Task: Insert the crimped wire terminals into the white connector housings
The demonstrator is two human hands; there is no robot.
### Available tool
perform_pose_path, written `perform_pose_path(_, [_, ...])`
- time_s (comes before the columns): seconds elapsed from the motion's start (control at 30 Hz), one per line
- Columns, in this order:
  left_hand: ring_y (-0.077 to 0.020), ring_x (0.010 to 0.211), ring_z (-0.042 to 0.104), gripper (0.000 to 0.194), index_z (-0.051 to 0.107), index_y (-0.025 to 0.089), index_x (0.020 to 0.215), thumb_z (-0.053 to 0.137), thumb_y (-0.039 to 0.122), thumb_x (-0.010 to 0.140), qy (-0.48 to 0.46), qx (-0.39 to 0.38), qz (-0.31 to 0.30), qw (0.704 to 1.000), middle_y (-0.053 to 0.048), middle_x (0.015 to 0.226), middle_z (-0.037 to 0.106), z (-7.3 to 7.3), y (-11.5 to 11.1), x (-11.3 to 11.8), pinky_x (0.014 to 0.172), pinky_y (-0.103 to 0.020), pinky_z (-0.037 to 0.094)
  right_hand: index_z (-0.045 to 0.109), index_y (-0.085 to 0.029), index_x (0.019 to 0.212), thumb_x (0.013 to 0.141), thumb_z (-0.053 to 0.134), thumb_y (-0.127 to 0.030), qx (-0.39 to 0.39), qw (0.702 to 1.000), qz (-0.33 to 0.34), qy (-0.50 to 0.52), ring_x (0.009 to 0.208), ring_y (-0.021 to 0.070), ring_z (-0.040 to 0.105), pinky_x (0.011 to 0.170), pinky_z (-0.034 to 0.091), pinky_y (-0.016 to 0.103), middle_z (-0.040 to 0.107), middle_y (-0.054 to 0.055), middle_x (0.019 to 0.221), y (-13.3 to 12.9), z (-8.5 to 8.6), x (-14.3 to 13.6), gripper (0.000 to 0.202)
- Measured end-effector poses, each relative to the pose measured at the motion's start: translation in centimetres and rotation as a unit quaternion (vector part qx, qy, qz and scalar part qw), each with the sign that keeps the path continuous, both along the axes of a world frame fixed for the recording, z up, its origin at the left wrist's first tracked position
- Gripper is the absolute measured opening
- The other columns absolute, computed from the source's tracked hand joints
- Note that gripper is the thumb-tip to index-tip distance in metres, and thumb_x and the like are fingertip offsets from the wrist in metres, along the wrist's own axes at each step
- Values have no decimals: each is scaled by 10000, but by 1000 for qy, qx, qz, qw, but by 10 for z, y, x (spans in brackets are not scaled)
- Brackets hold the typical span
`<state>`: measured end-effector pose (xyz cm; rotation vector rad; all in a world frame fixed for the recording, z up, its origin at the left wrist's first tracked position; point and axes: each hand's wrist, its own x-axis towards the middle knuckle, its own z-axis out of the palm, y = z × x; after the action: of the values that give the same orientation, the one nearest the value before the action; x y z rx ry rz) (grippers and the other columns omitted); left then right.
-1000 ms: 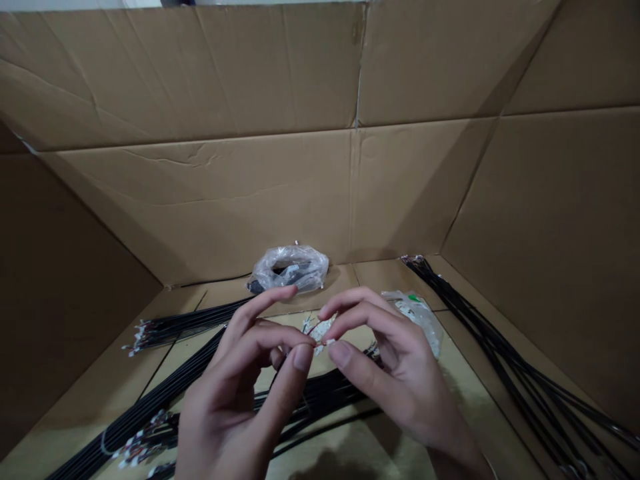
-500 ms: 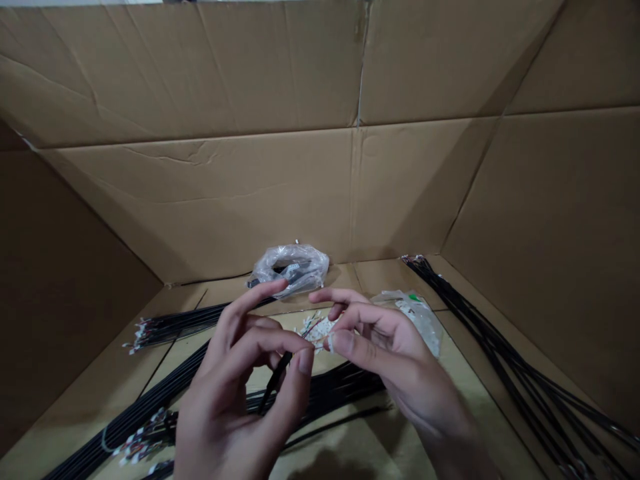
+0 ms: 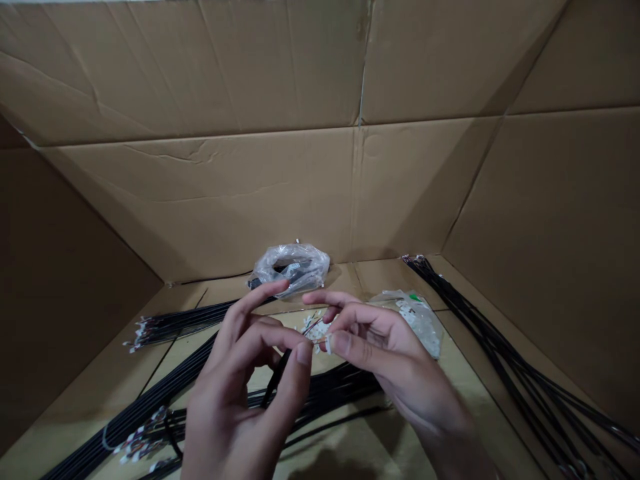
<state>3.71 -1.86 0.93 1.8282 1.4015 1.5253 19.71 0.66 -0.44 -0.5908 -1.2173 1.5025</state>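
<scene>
Between thumb and forefinger, my left hand (image 3: pixel 250 393) pinches the thin coloured wires (image 3: pixel 318 341) at the end of a black cable (image 3: pixel 278 379). The cable runs down behind the left thumb. My right hand (image 3: pixel 385 353) holds a small white connector (image 3: pixel 328 343) between thumb and forefinger, right at the tips of those wires. Whether the wires sit inside the connector is too small to tell. Behind the fingertips lies a pile of loose white connectors (image 3: pixel 311 323), partly hidden by my hands.
Under my hands lie black cables (image 3: pixel 340 393), and more bundles (image 3: pixel 185 325) rest at left. Another cable bundle (image 3: pixel 480 327) runs along the right. A clear bag with a black coil (image 3: pixel 293 267) and a bag of white connectors (image 3: pixel 423 320) stand farther back. Cardboard walls (image 3: pixel 250 187) enclose the area.
My hands have shifted very slightly, still pinching the wires and the white connector. A bit more of the orange wire shows between the fingertips. The surrounding cables and bags stay in place.
</scene>
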Motion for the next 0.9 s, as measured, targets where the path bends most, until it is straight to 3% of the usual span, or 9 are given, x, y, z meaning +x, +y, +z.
perform_pose_path(0.9, [-239, 1341, 543, 229, 643, 270, 728, 605, 314, 949, -32, -2, 19, 999, 32, 1302, 673, -1, -1, 4, 1109, -361, 417, 772, -256, 814, 861, 815, -305, 7, 1000, -11, 14, 1323, 254, 603, 1140, 433, 464, 727, 33, 1311, 3, -3, -6, 80])
